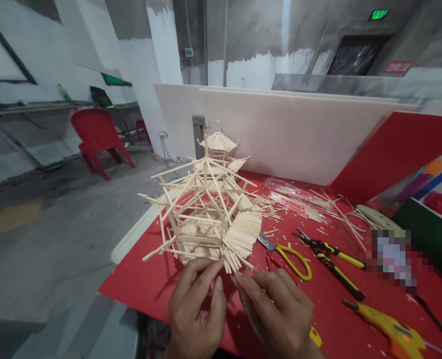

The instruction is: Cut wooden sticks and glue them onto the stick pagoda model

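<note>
In the head view, a model made of thin wooden sticks [206, 199] stands in the middle of the frame on a red tabletop [138, 279]. Its near roof is an open frame of slanting sticks, with close-laid slats [243, 232] covering the part on the right. A second small tower with a slatted roof [219, 142] stands behind it.

The left hand [197, 304], at the bottom centre, is half curled, its fingertips at the lower left end of the slats. The right hand [275, 309], just right of it, is curled with thumb and forefinger brought together near the lower ends of the slats. Whether either hand grips a stick cannot be told.

Right of the model lie scissors with a yellow handle [278, 247] and black and yellow pliers [329, 264]. A yellow glue gun [391, 321] lies at the lower right, below a blurred patch. Loose sticks [271, 204] are scattered beside the model, near a clear bag of sticks [299, 199].

A white board [299, 129] stands upright behind the tabletop. A red chair [96, 127] is at the left, and a green lit sign [378, 14] hangs at the upper right.
</note>
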A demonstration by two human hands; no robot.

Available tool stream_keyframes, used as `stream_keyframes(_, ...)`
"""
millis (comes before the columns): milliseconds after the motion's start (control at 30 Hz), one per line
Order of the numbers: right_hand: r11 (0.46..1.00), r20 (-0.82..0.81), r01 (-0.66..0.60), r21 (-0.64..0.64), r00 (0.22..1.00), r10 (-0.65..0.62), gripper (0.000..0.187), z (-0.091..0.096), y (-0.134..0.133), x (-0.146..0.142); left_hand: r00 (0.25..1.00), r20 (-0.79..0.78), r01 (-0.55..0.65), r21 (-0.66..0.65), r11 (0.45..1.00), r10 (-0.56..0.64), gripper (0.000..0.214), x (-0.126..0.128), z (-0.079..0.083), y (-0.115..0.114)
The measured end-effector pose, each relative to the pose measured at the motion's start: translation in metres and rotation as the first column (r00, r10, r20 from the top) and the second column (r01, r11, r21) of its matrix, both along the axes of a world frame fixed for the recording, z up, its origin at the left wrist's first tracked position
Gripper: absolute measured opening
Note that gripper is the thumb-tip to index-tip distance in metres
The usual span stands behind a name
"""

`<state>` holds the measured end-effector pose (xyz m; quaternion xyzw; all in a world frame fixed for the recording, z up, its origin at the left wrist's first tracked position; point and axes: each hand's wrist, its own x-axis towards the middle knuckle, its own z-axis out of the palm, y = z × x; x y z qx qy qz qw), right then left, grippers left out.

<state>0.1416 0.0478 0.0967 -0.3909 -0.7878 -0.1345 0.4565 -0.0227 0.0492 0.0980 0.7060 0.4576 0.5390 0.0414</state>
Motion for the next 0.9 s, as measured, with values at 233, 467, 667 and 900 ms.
stream_keyframes(233, 1.000, 0.007, -0.006, 0.021, 1.000, 0.006, 0.028, 0.0022, 0.0032, -0.0004, 0.999, 0.026, 0.030, -0.014, 0.999, -0.029, 0.034, -0.0005, -0.0027, 0.0011)
stream_keyframes(467, 0.999, 0.020, 0.028, 0.032, 0.999, -0.029, 0.027, 0.0011, 0.0020, 0.0003, 0.999, 0.024, 0.029, -0.014, 0.999, -0.028, 0.035, 0.0011, -0.0046, 0.0021)
stream_keyframes(667, 0.999, 0.054, 0.044, 0.031, 0.997, -0.046, 0.031, 0.0044, 0.0021, 0.0006, 0.998, 0.047, 0.033, 0.005, 0.999, -0.033, 0.033, 0.0029, -0.0038, 0.0015)
stream_keyframes(900, 0.996, 0.012, 0.055, 0.077, 0.998, -0.056, 0.029, 0.0054, 0.0021, -0.0005, 0.998, 0.055, 0.029, 0.016, 0.999, -0.029, 0.034, 0.0010, -0.0050, 0.0001)
